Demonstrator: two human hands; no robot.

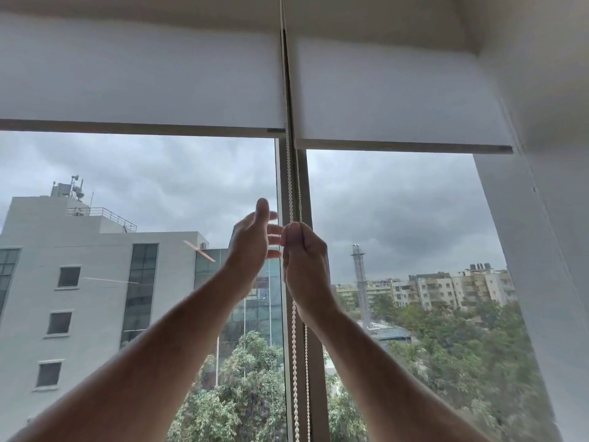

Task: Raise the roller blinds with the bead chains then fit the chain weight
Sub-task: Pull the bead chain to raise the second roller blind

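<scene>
Right hand [304, 260] grips the white bead chain [294, 362], fingers curled round it at centre. Left hand [251, 240], fingers spread, sits at 9 o'clock, just beside. Beyond, two blinds [143, 78] hang part-raised at 12 o'clock, glass bare below.

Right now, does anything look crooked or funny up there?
Yes. The two roller blinds don't match: the right blind hangs lower than the left blind, so their bottom edges make a step beside the bead chain.
</scene>
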